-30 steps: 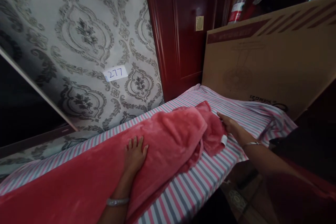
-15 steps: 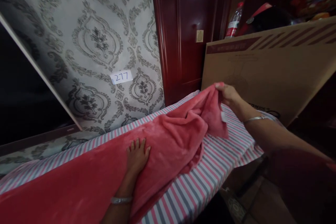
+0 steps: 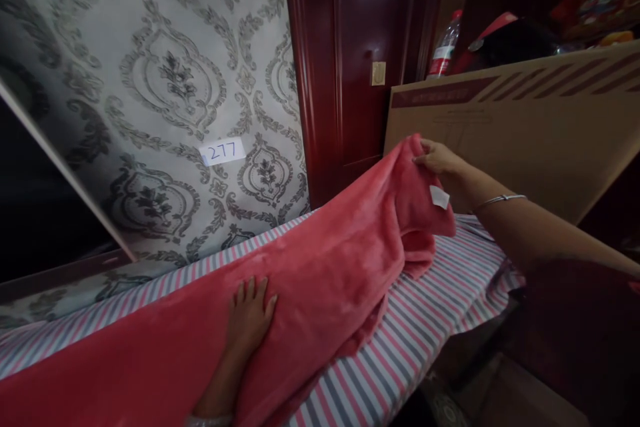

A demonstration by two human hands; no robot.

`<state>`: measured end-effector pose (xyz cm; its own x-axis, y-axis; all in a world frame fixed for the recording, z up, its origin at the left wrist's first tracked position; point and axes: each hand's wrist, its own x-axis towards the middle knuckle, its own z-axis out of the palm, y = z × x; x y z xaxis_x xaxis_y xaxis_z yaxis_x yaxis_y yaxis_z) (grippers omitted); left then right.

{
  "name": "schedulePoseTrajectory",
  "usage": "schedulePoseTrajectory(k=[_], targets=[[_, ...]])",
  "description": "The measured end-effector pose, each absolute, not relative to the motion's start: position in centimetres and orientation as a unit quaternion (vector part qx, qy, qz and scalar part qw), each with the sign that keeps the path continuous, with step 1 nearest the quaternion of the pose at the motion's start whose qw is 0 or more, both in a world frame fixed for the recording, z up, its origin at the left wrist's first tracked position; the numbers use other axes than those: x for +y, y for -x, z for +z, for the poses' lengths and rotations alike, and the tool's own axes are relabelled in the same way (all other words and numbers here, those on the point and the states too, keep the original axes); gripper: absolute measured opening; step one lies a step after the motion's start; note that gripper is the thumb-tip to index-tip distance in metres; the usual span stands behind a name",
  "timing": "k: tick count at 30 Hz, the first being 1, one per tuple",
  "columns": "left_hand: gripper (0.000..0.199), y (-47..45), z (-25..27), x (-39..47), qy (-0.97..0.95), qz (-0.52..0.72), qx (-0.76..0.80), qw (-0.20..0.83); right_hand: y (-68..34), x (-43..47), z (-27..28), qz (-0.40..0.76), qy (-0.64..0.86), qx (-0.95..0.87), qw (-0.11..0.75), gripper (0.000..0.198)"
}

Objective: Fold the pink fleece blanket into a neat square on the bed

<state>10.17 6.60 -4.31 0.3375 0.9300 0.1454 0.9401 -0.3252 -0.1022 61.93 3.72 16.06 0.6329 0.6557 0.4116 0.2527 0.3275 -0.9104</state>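
Note:
A plush red blanket (image 3: pixel 320 267) lies lengthwise over a striped cloth (image 3: pixel 400 340) in pink, grey and white. My left hand (image 3: pixel 250 317) rests flat on the blanket's middle with its fingers spread. At the far right end, my right hand (image 3: pixel 437 157) pinches a corner of the blanket and holds it raised above the striped cloth. A white label (image 3: pixel 439 197) hangs from the edge just below that hand. Loose folds droop beneath the lifted corner.
Behind the striped surface are a patterned wall (image 3: pixel 175 80) with a paper marked 277 (image 3: pixel 223 151) and a dark red door (image 3: pixel 350 53). A cardboard box (image 3: pixel 520 127) stands at the right, a bottle (image 3: pixel 445 47) behind it. A dark screen (image 3: pixel 45 193) is at the left.
My right hand has lifted the blanket corner higher and pulled it slightly right, smoothing the folds near that end. My left hand stays flat on the blanket. The view has shifted slightly.

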Motion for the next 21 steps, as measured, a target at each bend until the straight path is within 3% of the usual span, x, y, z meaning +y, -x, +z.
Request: schedulePoseTrajectory(k=[7,15,21], targets=[[0.058,-9.8,-5.0,7.3,0.813,-0.016,-0.575,0.091,-64.8,6.3,13.8,0.127,0.662,-0.305,0.673,0.058],[0.058,-9.3,-6.3,8.2,0.814,-0.034,-0.573,0.087,-64.2,4.9,3.2,0.250,0.733,-0.278,0.568,0.083],[0.058,-8.6,-5.8,9.0,0.825,-0.154,-0.542,0.044,-63.2,2.3,-0.2,0.274,0.715,-0.299,0.570,0.079]])
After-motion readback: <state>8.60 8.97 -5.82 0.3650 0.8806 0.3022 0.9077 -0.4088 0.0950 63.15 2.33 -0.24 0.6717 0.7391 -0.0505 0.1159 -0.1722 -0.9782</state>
